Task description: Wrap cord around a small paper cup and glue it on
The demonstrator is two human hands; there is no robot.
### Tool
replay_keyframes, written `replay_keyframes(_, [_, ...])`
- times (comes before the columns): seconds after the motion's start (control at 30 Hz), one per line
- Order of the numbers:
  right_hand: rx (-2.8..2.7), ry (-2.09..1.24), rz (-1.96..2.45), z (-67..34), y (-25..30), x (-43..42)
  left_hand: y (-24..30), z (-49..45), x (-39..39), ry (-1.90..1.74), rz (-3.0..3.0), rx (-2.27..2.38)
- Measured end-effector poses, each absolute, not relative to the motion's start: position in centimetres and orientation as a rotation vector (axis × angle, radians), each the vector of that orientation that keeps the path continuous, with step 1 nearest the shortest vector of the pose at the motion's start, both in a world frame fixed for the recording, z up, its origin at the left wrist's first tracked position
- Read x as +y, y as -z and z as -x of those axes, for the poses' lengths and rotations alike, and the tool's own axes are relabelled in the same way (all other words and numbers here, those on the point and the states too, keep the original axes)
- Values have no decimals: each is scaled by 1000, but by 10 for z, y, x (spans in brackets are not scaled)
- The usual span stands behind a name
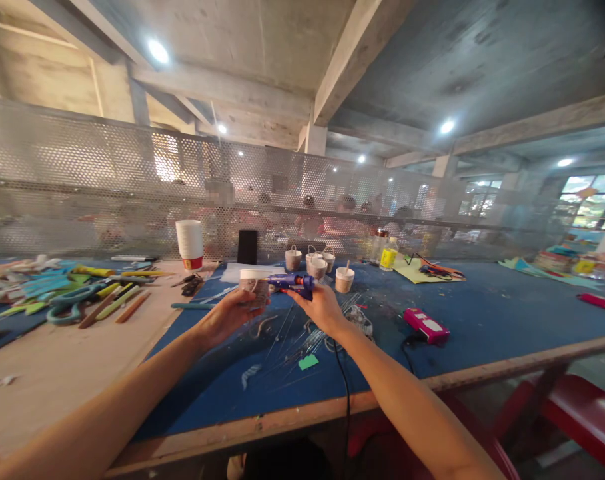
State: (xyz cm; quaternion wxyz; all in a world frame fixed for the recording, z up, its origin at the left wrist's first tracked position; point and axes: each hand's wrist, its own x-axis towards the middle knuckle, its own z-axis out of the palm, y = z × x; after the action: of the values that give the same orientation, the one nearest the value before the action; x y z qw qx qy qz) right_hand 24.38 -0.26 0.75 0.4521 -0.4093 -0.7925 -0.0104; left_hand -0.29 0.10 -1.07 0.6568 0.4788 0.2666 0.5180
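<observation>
My left hand [231, 313] is closed round a paper cup [253, 283] with a white rim and a brownish wrapping, held up over the blue mat. In my right hand [324, 308] is a blue hot glue gun [288, 281], its nozzle pointing left and at the cup's upper side. Whether the tip touches the cup I cannot tell. A black cord hangs from the gun past the table's front edge. Beyond my hands stand several similar wrapped cups [316, 268], some with loop handles. Clear glue sticks [307, 343] lie scattered beneath my right hand.
On the left are blue-handled scissors [70, 305], wooden sticks and a stack of paper cups [189, 241]. A pink box [426, 326] with a cord lies on the right. A yellow-labelled bottle [389, 255] stands before the perforated metal screen [132, 187]. A red stool [582, 420] is at lower right.
</observation>
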Motion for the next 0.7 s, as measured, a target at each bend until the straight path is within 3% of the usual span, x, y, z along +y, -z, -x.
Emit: replay_keyframes(0.7, [-1955,46,1033,-246,-5,1,5,1,-3,-1183,-986,575])
